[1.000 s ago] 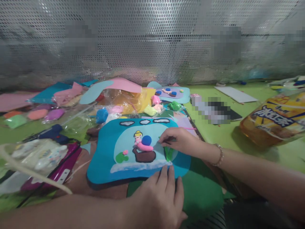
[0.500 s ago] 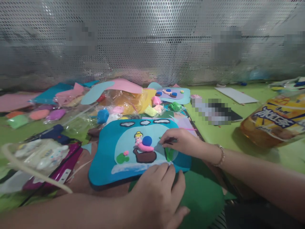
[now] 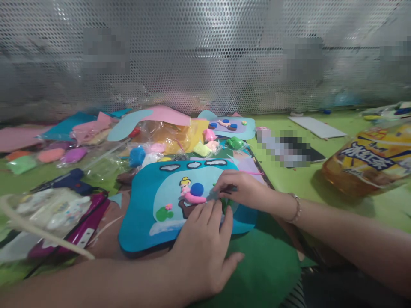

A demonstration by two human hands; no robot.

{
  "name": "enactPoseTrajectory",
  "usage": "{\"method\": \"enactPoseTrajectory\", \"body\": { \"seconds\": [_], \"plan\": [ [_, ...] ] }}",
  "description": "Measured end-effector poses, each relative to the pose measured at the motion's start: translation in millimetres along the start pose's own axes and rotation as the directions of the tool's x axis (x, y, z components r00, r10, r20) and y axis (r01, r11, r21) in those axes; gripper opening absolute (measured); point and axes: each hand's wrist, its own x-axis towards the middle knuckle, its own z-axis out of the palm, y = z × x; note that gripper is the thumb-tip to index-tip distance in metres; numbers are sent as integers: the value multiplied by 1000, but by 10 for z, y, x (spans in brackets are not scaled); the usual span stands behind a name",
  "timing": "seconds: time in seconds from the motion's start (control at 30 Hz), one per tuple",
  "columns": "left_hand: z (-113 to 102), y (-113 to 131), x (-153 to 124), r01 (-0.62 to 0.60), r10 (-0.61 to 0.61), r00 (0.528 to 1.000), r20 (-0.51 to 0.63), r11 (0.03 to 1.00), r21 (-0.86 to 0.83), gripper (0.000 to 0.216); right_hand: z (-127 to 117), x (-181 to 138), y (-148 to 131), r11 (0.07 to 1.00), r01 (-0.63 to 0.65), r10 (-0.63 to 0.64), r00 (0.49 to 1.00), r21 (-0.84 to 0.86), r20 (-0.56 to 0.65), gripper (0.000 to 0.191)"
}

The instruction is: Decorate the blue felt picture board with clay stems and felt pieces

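A blue foam-sheet picture lies before me, with a lighter blue middle. On it are a pink clay figure with a yellow top, a round blue clay piece, a brown clay shape partly covered by my fingers, and a green clay leaf with a pink flower. At the picture's right side, my right hand is pinched over a green clay plant; what lies between its fingertips is hidden. My left hand rests on the lower edge, fingers stretched towards that plant.
Under the picture lies a dark green sheet. Bagged clay lumps, a blue glue gun and a magenta case are on the left. A drink bottle and a white board are on the right. Behind stands a perforated metal panel.
My left hand has moved up and slightly left onto the picture, covering part of the brown shape. My right hand stays at the green plant, its fingers slightly shifted.
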Motion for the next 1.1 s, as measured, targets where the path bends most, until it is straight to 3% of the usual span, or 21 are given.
{"method": "enactPoseTrajectory", "body": {
  "seconds": [0.1,0.53,1.1],
  "plan": [
    [3,-13,6,7,-7,999,33,1000,-4,65,-9,3,2,999,16,-16,1000,-29,-20,11],
    [10,-27,1,32,-25,993,115,998,-61,68,-34,0,-37,991,-119,118,993,65,20,12],
    [29,-33,-8,26,-15,991,133,996,-81,66,-9,25,-44,995,-97,97,995,-22,5,14]
  ]
}}
